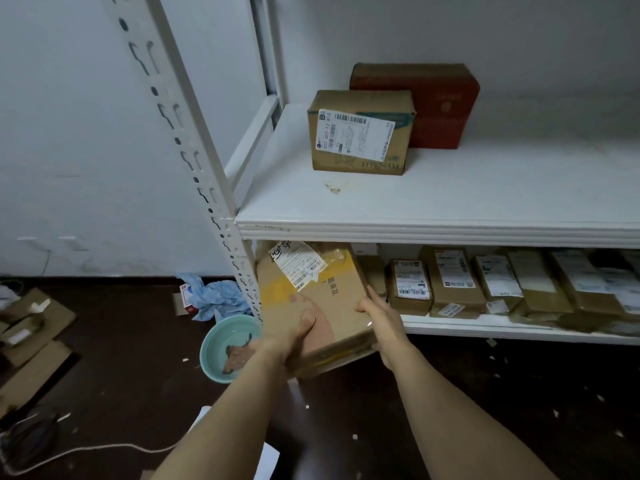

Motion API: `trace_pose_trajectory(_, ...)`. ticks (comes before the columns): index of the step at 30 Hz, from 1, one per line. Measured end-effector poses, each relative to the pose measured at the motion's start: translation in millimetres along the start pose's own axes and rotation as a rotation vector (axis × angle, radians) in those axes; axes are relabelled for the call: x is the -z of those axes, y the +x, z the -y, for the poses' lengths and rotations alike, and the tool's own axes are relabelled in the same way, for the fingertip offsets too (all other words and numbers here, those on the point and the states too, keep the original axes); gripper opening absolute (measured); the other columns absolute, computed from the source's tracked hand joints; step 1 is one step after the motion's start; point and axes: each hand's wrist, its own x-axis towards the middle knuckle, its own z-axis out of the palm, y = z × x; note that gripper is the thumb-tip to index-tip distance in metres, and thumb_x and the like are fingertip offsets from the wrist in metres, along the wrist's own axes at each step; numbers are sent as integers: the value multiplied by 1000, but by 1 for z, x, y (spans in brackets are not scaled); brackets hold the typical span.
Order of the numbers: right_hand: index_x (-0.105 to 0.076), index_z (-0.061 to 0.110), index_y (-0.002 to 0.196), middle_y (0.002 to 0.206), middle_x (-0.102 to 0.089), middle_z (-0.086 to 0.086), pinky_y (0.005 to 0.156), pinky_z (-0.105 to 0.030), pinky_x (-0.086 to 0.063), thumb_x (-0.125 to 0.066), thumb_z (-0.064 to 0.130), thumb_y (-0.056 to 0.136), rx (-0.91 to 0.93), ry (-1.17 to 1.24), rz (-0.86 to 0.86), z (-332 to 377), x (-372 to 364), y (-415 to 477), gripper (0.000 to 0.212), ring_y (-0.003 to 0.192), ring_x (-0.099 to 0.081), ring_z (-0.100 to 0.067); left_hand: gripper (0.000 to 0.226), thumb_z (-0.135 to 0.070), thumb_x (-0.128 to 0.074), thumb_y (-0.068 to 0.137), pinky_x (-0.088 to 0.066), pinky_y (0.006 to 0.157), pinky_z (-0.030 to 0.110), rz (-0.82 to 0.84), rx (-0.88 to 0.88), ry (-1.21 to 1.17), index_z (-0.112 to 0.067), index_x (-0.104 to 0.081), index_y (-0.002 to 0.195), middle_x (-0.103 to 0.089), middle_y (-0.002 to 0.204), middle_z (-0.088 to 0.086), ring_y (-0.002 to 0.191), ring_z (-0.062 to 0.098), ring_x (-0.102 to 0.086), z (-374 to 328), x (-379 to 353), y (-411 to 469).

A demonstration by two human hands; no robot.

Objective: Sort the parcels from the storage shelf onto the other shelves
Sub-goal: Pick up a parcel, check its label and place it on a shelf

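Observation:
A flat brown cardboard parcel (pixel 322 299) with yellow tape and a white label sits tilted, half inside the left end of the lower shelf (pixel 485 329). My left hand (pixel 298 336) grips its near left corner, thumb on top. Against the parcel's right edge lies my right hand (pixel 382 320), fingers along the side. To the right on the same shelf stands a row of several small labelled parcels (pixel 485 282). On the upper shelf (pixel 433 216) stand a brown box with a shipping label (pixel 360 133) and a red box (pixel 440 102) behind it.
A white slotted shelf post (pixel 194 147) rises just left of the parcel. On the dark floor lie a teal bowl (pixel 221 348), crumpled blue cloth (pixel 214 296), flattened cardboard (pixel 31 334) and a white cord (pixel 86 448). A white wall stands behind.

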Motion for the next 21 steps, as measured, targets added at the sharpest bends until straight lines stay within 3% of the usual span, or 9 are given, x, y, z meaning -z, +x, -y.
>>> trace_pose_trajectory(2, -60, 64, 106, 132, -49, 2, 100, -50, -44, -69, 42, 51, -29, 65, -24, -5, -5, 9, 60, 111, -56, -26, 118, -47, -91, 47, -54, 86, 49, -84, -46, 8, -5, -25, 136, -49, 121, 16, 103, 33, -56, -5, 1, 0)
trace_pose_trajectory(3, -61, 62, 107, 129, -52, 1, 99, -49, -45, -70, 42, 51, -35, 91, -27, -5, -7, 11, 60, 111, -56, -27, 126, -49, -92, 40, -52, 90, 49, -107, -52, 17, -7, -23, 137, -49, 124, 17, 107, 34, -55, -8, 2, -2)
trace_pose_trajectory(5, -61, 48, 122, 121, -62, -2, 86, -39, -49, -68, 35, 67, -47, 134, -46, -2, -9, 6, 57, 108, -58, -26, 139, -57, -90, 26, -47, 98, 48, -154, -112, 15, -8, -21, 137, -47, 130, 17, 115, 35, -52, -9, 2, 2)
trace_pose_trajectory(7, -57, 37, 129, 115, -66, 0, 70, -33, -46, -61, 28, 83, -38, 164, -44, 1, -10, 3, 47, 103, -60, -23, 134, -61, -87, 26, -44, 101, 47, -196, -149, 39, -7, -26, 133, -49, 129, 16, 117, 35, -52, -10, 0, 0)
trace_pose_trajectory(9, -55, 37, 131, 117, -65, 1, 80, -40, -47, -57, 29, 90, -46, 190, -24, 0, -11, 4, 41, 104, -58, -22, 118, -57, -89, 41, -42, 103, 47, -260, -198, 60, -7, -29, 129, -51, 129, 16, 118, 36, -51, -11, -3, -2)
trace_pose_trajectory(12, -51, 38, 135, 127, -60, 1, 105, -57, -34, -54, 32, 95, -69, 224, -13, -1, -17, 6, 41, 117, -52, -25, 103, -49, -89, 53, -38, 107, 47, -292, -251, 65, -10, -28, 127, -49, 132, 15, 124, 36, -47, -13, -4, 0)
trace_pose_trajectory(15, -47, 42, 138, 136, -54, 3, 106, -61, -32, -53, 40, 95, -75, 190, -19, -1, -26, 12, 43, 126, -47, -28, 99, -46, -86, 59, -36, 109, 47, -287, -296, 116, -11, -29, 132, -43, 137, 16, 126, 37, -43, -18, -5, 6)
trace_pose_trajectory(18, -47, 50, 133, 142, -43, 3, 99, -62, -41, -55, 49, 92, -83, 150, -68, -8, -29, 23, 42, 125, -47, -30, 90, -41, -80, 71, -31, 109, 42, -257, -263, 163, -20, -29, 142, -30, 142, 18, 126, 36, -39, -20, -6, 13)
trace_pose_trajectory(21, -39, 42, 142, 145, -43, 3, 105, -53, -41, -51, 32, 99, -43, 143, -64, -15, -31, 27, 46, 129, -46, -25, 80, -36, -73, 79, -37, 108, 44, -252, -290, 207, -30, -28, 144, -30, 139, 17, 120, 38, -44, -22, -8, 29)
